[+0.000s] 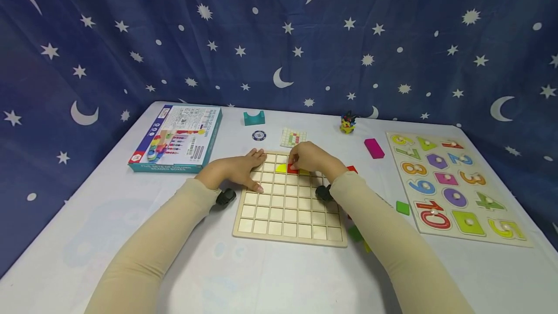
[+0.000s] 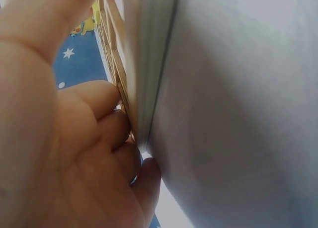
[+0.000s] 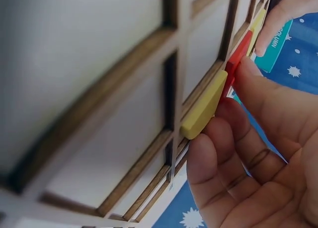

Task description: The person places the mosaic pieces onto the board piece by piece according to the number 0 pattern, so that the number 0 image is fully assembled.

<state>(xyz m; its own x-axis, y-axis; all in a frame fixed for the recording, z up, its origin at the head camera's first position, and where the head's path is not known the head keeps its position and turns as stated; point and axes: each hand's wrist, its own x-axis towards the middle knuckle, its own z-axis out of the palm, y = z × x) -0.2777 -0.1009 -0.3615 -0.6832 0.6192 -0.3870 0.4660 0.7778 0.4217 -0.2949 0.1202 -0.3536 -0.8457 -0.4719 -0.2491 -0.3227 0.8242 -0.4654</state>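
Observation:
A wooden grid board (image 1: 279,214) lies flat on the white table. My left hand (image 1: 237,168) rests spread at its left edge, thumb over the squares; its fingertips touch the rim in the left wrist view. Near the board's far side, my right hand (image 1: 311,156) pinches a red tile (image 3: 238,56), thumb against it. That tile sits in line between two yellow pieces. One, a yellow triangle (image 1: 281,168), is on the left; the other yellow tile (image 3: 204,106) lies by my right fingers. From the head, my right hand partly covers the red tile.
Behind the board are a small pattern card (image 1: 293,137), a poker chip (image 1: 259,135) and a teal arch block (image 1: 254,118). A boxed toy set (image 1: 176,139) lies left. Rightward are a toy figure (image 1: 347,123), magenta block (image 1: 374,148), green tile (image 1: 403,208) and number puzzle (image 1: 411,193).

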